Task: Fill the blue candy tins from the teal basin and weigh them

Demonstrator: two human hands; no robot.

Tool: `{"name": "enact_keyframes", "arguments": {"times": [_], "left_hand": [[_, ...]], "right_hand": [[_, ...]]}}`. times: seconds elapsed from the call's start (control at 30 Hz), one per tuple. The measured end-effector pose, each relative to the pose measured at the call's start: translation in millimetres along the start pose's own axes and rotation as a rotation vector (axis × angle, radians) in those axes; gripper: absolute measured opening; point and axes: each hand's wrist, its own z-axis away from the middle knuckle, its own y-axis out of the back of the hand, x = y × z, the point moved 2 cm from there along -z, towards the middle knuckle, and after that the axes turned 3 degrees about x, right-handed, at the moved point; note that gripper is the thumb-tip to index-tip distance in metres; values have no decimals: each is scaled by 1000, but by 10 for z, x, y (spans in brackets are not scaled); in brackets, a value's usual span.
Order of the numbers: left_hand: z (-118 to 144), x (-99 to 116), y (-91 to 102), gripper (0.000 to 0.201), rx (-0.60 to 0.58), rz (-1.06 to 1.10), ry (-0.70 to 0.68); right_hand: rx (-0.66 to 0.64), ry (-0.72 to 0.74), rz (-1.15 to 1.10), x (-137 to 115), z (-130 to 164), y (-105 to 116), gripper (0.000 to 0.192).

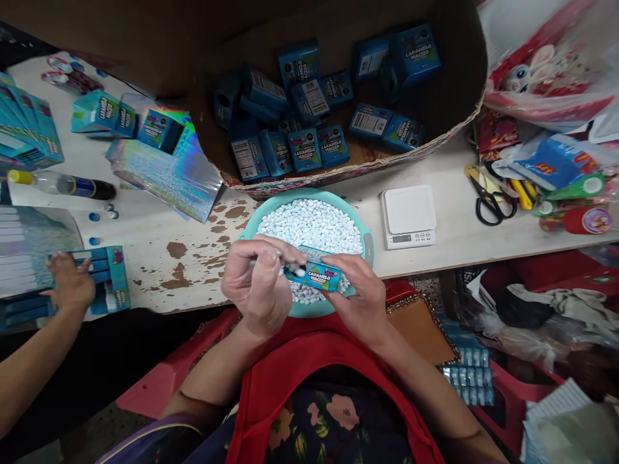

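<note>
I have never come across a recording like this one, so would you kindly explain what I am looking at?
There is no robot here: one camera, worn on a person's head, looks forward and down at two bare hands. The right hand holds a small blue printed cardboard box; the left hand has its fingers at the box's other end, though whether they grip it is unclear.

Below is a round turquoise plastic bowl full of small pale pellets. It sits at the edge of a worn white table. Behind it, a large brown cardboard carton contains similar blue boxes. To the right lie a white digital scale and black-handled scissors. At far left, another person's hand reaches in.
</note>
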Motion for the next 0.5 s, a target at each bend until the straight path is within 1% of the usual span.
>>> {"name": "enact_keyframes", "arguments": {"times": [0.23,0.4,0.5], "left_hand": [[4,-58,30,12,-9,58,-45],[1,-16,-3,20,-27,34,-20],[-31,40,7,22,7,37,-6]], "right_hand": [[-20,-35,-12,-15,-35,-29,40],[-42,-101,-10,17,-67,-22,37],[-42,-170,-109,110,-72,17,36]]}}
